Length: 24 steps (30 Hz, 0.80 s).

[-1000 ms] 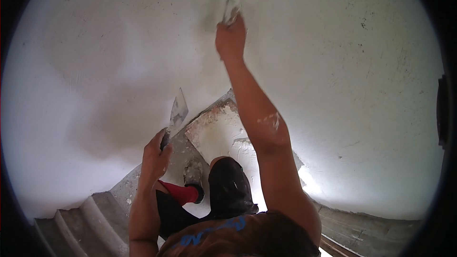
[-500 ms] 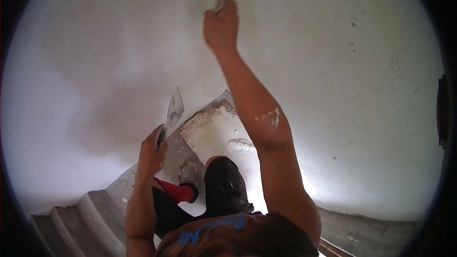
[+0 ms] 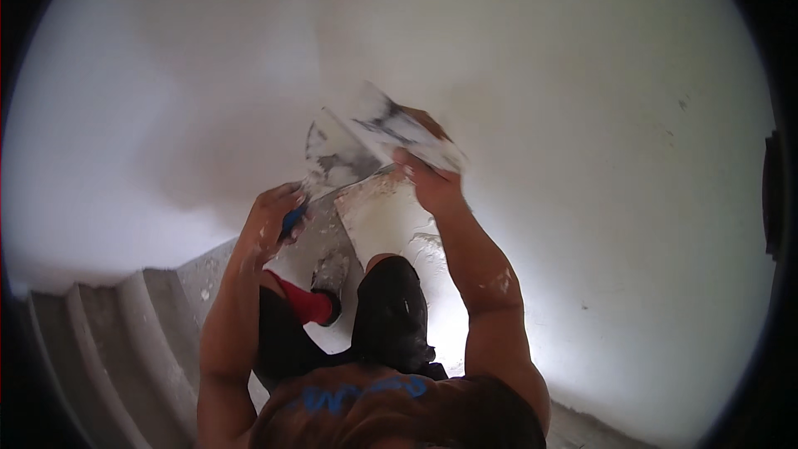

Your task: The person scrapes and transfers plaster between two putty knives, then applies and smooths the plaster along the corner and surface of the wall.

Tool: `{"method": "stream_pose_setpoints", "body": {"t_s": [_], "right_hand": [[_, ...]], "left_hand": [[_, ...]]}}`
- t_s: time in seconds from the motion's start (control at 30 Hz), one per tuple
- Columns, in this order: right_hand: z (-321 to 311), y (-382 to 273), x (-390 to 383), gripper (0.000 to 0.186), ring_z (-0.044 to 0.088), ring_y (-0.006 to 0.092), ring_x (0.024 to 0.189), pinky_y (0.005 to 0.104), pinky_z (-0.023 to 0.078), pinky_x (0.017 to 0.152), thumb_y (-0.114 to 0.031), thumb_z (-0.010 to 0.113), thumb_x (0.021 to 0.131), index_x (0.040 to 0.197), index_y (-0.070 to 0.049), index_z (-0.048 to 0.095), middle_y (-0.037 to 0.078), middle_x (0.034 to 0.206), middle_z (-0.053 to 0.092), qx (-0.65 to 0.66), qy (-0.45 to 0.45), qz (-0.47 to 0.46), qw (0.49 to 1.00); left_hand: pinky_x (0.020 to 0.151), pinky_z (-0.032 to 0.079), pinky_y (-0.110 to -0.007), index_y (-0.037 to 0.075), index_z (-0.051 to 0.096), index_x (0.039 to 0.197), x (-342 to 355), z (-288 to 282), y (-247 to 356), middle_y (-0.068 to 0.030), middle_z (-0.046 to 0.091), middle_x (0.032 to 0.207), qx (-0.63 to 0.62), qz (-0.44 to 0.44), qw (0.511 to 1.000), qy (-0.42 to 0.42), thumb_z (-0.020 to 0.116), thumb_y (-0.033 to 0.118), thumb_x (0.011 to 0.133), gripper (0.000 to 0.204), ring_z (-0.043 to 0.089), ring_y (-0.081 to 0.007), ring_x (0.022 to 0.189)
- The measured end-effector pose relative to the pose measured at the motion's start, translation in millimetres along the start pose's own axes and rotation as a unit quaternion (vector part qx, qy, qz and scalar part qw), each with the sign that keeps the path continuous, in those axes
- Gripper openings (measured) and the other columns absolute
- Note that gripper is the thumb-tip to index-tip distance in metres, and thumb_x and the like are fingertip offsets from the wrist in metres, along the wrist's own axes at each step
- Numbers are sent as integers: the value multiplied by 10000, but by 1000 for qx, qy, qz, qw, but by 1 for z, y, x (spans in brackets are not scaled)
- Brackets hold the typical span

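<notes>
My left hand [image 3: 268,223] is wrapped round the blue handle of a putty knife [image 3: 334,150], whose wide blade fans out up and to the right, smeared with grey-white paste. In my right hand [image 3: 434,181] is a flat plastering trowel [image 3: 405,135], somewhat blurred, with white and dark smears on its plate. Its left edge lies close against the putty knife's blade; whether the two touch I cannot tell. Both tools are in front of the pale wall [image 3: 540,116], above a paste-smeared board [image 3: 378,208].
Concrete steps [image 3: 125,349] drop away at the lower left. My bent knee [image 3: 386,308] and a foot in a red sock [image 3: 307,299] are beside the board on a spattered landing. A dark object [image 3: 771,195] stands at the far right edge.
My right hand has come down from high on the wall to the putty knife, and the trowel's plate now shows. My left hand has turned the putty knife's blade broadside and tilted it right.
</notes>
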State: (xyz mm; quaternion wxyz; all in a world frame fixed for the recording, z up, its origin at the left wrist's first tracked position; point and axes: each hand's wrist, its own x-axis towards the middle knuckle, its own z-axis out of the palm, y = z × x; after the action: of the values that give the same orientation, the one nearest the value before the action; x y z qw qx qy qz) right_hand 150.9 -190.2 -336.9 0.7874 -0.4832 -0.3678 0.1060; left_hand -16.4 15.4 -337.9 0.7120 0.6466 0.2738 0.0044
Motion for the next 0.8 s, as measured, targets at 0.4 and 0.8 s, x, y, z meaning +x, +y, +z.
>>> {"method": "stream_pose_setpoints", "body": {"t_s": [0.4, 0.8], "right_hand": [[-37, 37, -41, 499, 557, 264, 1160, 385, 408, 955, -106, 748, 720, 1208, -81, 650, 87, 1311, 590, -462, -183, -123, 859], [-154, 212, -226, 417, 588, 428, 1046, 497, 492, 922, -108, 556, 813, 1222, -31, 580, 215, 1144, 628, -613, -83, 368, 695]], "left_hand": [[358, 311, -205, -16, 563, 1221, -5, -19, -5, -114, 616, 717, -148, -49, 985, -75, 622, 179, 900, 381, 430, -100, 411], [456, 308, -190, -41, 550, 1308, -19, -13, -9, -51, 604, 781, 92, 60, 993, 42, 543, 184, 947, 426, 424, -51, 511]]}}
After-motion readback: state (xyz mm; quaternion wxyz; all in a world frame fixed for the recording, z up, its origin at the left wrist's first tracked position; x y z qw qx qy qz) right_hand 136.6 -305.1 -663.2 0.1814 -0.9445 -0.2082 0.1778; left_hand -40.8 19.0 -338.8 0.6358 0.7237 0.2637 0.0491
